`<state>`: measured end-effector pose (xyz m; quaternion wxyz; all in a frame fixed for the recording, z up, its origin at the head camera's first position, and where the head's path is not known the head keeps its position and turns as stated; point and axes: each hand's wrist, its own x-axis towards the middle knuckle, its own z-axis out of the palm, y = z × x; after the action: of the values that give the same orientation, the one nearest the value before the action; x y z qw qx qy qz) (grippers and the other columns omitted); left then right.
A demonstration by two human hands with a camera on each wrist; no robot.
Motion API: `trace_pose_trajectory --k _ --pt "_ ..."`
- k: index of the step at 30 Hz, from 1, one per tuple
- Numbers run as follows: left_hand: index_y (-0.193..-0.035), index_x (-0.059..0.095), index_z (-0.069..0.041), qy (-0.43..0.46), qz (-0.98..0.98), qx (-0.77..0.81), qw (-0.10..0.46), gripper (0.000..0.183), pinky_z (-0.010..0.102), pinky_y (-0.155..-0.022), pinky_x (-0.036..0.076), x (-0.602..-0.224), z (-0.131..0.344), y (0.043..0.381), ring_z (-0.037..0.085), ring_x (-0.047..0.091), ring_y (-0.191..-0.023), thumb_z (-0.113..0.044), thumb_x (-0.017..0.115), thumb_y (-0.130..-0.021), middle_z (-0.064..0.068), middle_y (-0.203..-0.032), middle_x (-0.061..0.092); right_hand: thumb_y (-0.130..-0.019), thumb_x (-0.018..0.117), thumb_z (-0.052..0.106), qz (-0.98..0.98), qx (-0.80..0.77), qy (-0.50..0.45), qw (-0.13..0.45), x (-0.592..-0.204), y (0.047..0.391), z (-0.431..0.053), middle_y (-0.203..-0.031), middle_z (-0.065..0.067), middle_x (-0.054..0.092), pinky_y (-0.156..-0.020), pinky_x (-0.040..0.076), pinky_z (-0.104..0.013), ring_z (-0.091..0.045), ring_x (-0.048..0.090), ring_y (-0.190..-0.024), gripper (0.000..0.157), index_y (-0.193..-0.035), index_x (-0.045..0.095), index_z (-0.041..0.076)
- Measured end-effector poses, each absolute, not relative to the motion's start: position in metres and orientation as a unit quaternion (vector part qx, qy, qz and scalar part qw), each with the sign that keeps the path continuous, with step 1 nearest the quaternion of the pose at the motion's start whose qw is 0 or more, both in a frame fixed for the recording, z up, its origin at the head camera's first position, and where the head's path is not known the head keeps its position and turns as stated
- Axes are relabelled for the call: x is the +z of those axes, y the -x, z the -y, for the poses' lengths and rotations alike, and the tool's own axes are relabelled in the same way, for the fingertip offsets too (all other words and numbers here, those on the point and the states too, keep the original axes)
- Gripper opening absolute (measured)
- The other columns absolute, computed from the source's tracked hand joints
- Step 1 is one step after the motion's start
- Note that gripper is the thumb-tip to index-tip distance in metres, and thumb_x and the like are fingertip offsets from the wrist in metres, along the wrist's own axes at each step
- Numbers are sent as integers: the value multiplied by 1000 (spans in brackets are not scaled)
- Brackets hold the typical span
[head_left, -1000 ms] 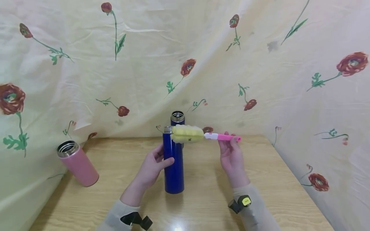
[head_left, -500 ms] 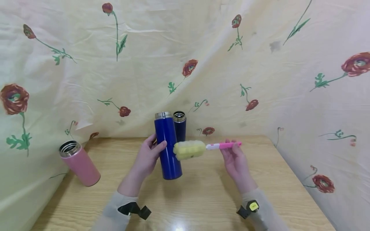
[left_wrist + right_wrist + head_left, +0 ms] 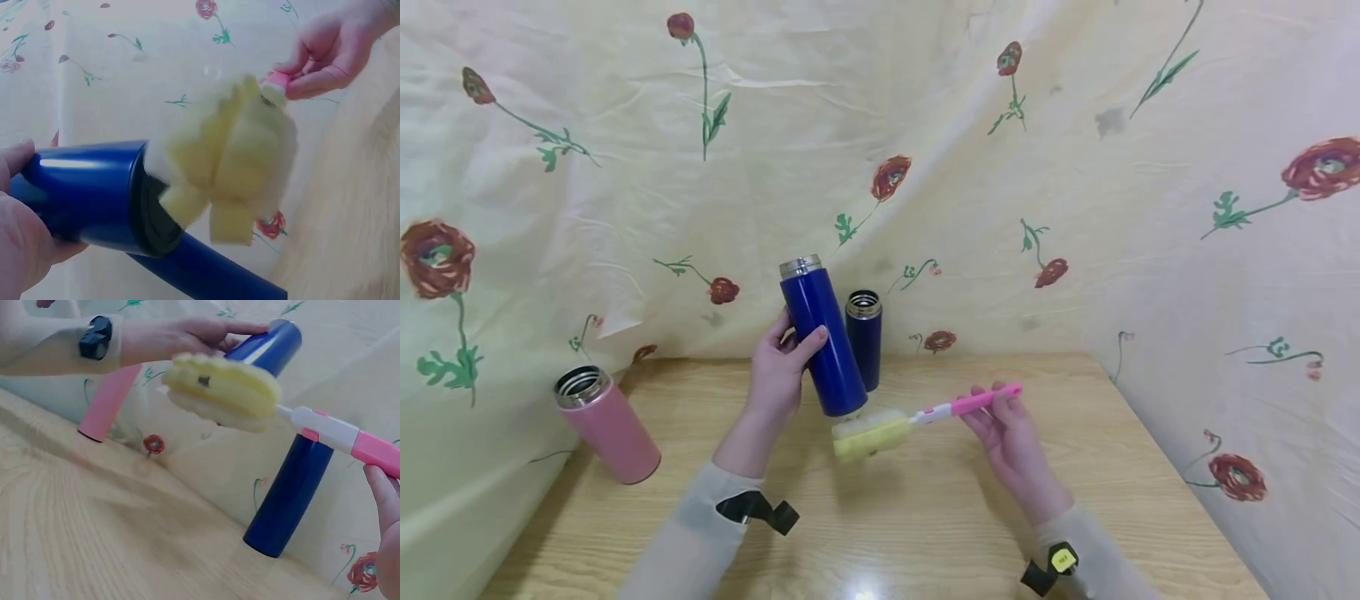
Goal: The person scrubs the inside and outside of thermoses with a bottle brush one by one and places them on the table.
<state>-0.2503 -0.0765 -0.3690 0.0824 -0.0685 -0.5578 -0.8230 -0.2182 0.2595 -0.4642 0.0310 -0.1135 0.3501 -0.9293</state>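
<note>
My left hand (image 3: 778, 367) grips a bright blue flask (image 3: 824, 342) round its middle, holding it raised with its steel mouth tilted up and to the left. In the left wrist view the dark base of this blue flask (image 3: 75, 187) faces the sponge. A bottle brush (image 3: 872, 435) with a yellow and white sponge head is pinched by its pink handle in my right hand (image 3: 1011, 433). Its head hangs just below the flask's base, over the table. The right wrist view shows the sponge head (image 3: 222, 392) overlapping the raised flask.
A dark blue flask (image 3: 865, 342) with an uncovered mouth stands at the table's back edge, right behind the held one. A pink flask (image 3: 610, 429), also uncovered, stands at the left. Flowered cloth (image 3: 760, 208) hangs behind the wooden table (image 3: 940, 517).
My left hand has lifted the bright blue flask up and left, tilting it. My right hand has lowered the brush head from beside the flask's mouth to below its base.
</note>
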Motion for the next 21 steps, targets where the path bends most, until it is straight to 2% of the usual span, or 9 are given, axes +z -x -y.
trace_pose_trajectory --k 5,17,21 --pt "-164 46 -17 78 544 -829 107 75 48 -113 49 -368 74 251 32 62 -132 -8 80 -98 10 -150 57 -117 40 16 -356 -930 92 26 -464 215 -252 -112 -8 73 -102 56 -39 -27 76 -107 23 -109 62 13" --pt "-164 43 -12 103 564 -813 99 76 46 -114 48 -362 66 244 29 59 -135 -7 79 -98 11 -149 56 -113 51 21 -356 -934 30 -10 -454 214 -241 -111 -8 71 -101 56 -38 -26 76 -108 10 -109 57 14" --pt "-164 44 -12 105 572 -807 105 77 46 -115 48 -361 65 242 29 58 -136 -6 80 -96 11 -150 56 -114 49 19 -365 -930 32 -10 -451 211 -240 -110 -8 72 -99 57 -39 -26 76 -108 11 -109 57 14"
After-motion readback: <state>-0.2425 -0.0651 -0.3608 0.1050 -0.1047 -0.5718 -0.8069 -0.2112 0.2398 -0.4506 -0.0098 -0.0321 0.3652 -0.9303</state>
